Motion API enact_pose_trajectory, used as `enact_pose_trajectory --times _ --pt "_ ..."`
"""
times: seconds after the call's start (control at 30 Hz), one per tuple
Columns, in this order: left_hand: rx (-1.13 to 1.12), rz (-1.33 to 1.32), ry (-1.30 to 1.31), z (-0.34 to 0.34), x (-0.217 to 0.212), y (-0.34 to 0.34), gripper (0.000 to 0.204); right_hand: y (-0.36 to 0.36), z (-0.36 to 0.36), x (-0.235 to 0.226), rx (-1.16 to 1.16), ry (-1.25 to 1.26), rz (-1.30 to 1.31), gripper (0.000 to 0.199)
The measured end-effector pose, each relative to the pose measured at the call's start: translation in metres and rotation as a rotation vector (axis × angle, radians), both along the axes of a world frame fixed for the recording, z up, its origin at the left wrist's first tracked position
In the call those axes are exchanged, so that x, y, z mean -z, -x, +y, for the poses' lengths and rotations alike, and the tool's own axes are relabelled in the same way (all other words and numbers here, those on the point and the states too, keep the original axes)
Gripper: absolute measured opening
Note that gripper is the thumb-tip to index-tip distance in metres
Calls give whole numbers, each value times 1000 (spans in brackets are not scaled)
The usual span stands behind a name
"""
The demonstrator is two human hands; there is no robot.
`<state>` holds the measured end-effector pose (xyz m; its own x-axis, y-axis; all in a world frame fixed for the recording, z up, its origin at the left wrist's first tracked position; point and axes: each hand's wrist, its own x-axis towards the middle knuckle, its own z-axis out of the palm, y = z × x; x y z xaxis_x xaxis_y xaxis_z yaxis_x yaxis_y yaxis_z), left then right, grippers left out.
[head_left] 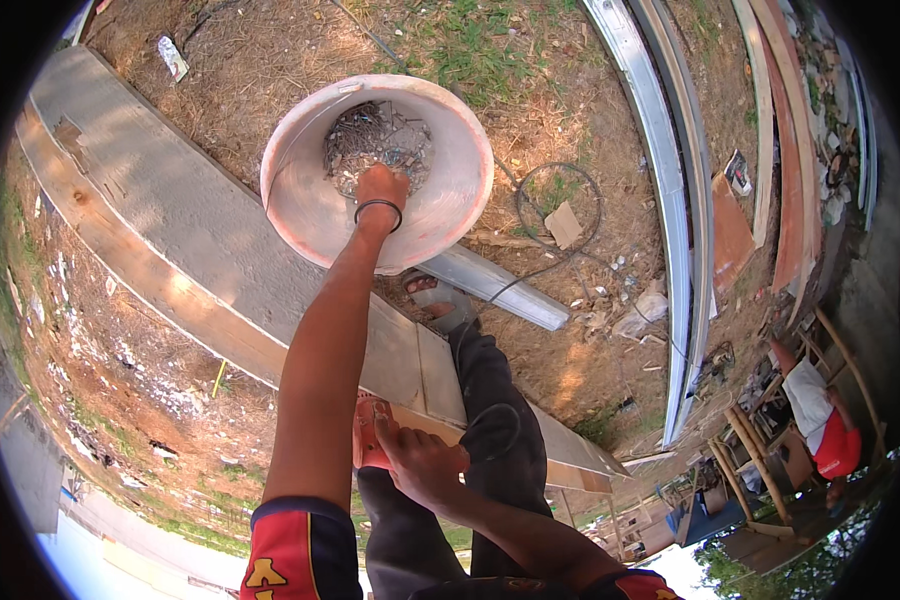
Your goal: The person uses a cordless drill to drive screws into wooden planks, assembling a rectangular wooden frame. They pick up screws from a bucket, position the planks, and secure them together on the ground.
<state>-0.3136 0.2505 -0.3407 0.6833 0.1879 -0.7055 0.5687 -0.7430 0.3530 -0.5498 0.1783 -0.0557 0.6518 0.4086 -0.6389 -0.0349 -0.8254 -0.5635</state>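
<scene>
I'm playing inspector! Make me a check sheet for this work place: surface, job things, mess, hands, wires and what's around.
Surface: long grey slab edged with brown wooden board.
Job's things: round whitish plastic bucket with dark, thin bits inside; orange-red object.
Clutter: tan, flat, cardboard-like scrap on brown ground.
Hands: left hand inside the bucket, grip unclear; right hand gripping the orange-red object.
Cables: thin dark cable, looped.
Surroundings: long silver metal channels; another person in white and red.

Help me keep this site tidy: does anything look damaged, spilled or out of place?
Yes. The long grey beam has a ragged brown patch near its upper-left end, as if chipped. A cable lies in loose loops right of the bucket, and white scraps are strewn at left, both looking untidy.
</scene>
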Motion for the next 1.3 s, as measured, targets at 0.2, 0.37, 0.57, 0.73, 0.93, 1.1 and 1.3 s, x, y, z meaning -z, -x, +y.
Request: enact_pose_trajectory --times 0.2,0.37,0.57,0.73,0.93,1.1,1.3 --pt "-628 48 1102 101 -137 -12 14 -36 -15 -50 3 -116 136 80" --pt "-834 -188 1236 189 -250 32 30 -75 -6 -107 102 -189 44 74" --pt "-1173 -322 1388 265 -304 90 12 -115 43 -167 213 -208 -125 65" --pt "-1358 -458 1539 299 -333 100 9 -148 88 -219 172 -223 -184 66" --pt "-1423 -385 1670 339 -361 95 37 -185 145 -270 194 -323 -160 73" --pt "-1444 -521 1544 353 -370 91 34 -207 178 -289 150 -368 -160 74" --pt "-1917 -495 1585 346 -386 64 34 -224 189 -285 150 -444 -72 74"
